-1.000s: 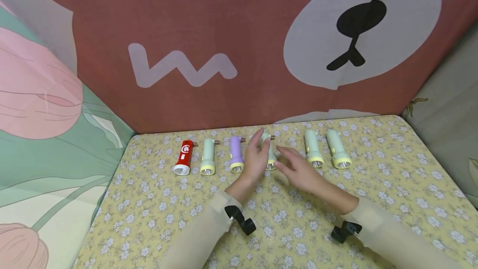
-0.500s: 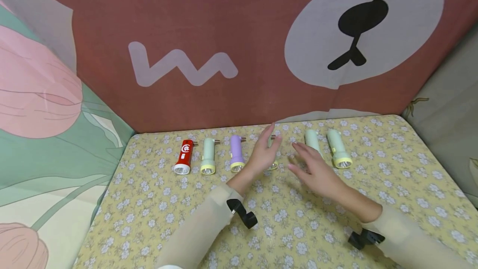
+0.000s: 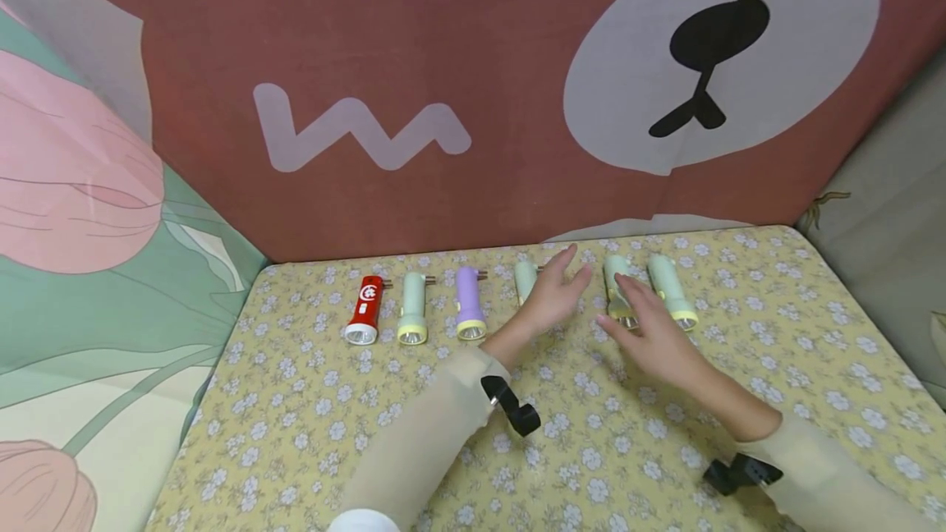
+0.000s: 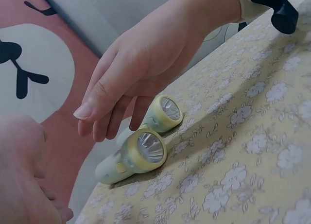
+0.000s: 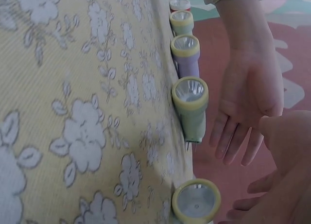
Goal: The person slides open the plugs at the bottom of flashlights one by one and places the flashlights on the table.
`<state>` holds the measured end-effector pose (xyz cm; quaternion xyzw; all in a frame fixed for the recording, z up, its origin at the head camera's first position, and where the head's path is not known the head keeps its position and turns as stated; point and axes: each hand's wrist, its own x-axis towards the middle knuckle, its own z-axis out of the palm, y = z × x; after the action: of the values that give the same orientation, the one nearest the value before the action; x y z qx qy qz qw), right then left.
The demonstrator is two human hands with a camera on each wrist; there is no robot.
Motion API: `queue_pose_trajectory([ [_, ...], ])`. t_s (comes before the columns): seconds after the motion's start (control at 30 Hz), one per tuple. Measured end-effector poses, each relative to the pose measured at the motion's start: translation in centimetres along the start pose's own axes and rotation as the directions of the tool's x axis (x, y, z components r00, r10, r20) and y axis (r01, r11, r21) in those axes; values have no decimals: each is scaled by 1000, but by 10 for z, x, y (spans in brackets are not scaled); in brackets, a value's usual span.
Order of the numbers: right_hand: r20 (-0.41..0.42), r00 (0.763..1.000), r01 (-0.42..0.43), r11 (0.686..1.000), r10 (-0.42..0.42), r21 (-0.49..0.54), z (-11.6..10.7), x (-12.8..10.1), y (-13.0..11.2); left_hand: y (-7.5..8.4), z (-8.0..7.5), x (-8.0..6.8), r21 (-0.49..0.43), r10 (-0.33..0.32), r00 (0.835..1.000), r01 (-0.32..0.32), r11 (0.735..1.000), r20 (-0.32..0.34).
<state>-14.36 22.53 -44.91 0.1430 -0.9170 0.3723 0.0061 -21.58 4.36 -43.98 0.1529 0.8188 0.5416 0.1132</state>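
Head view shows six small torches lying in a row along the far edge of the worktop [image 3: 310, 401], lenses toward me. The two my hands are nearest to sit in the right half of the row: the fourth torch [image 3: 525, 279], pale green, and the fifth torch [image 3: 617, 290], also pale green with a yellow lens ring.

My left hand [image 3: 553, 295] hovers with its fingers straight and spread, palm turned to the right, just beside the fourth torch on its right side; it holds nothing. From the right wrist camera the same open palm [image 5: 250, 102] stands next to that torch [image 5: 190, 107] without closing round it (whether skin meets plastic I cannot tell).

My right hand [image 3: 654, 333] is flat and relaxed, fingers extended over the lens end of the fifth torch, gripping nothing. The left wrist camera shows these fingertips [image 4: 90, 110] hanging above the fifth torch [image 4: 133, 156], with the sixth torch [image 4: 163, 114] just behind it. In the head view the sixth torch [image 3: 668, 290] lies just right of my right hand.

Further left lie the purple torch [image 3: 469, 304], another pale green torch [image 3: 412, 308], and the red torch [image 3: 365, 310] at the end. Behind the row rises a brown cloth backdrop [image 3: 443, 89] printed with a bear's face.
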Motion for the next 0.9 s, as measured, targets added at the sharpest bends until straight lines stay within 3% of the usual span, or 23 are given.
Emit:
queue_pose_trajectory([
  [0.23, -3, 998, -62, 998, 62, 12, -2, 1, 9, 3, 14, 11, 10, -46, 999, 46, 999, 1],
  [0.53, 17, 993, -114, 992, 114, 49, 3, 3, 17, 0, 31, 24, -49, -154, 988, 153, 987, -11],
  [0.9, 33, 993, -119, 990, 116, 73, 12, 8, 31, -6, 51, 34, -120, -237, 970, 230, 966, -55],
])
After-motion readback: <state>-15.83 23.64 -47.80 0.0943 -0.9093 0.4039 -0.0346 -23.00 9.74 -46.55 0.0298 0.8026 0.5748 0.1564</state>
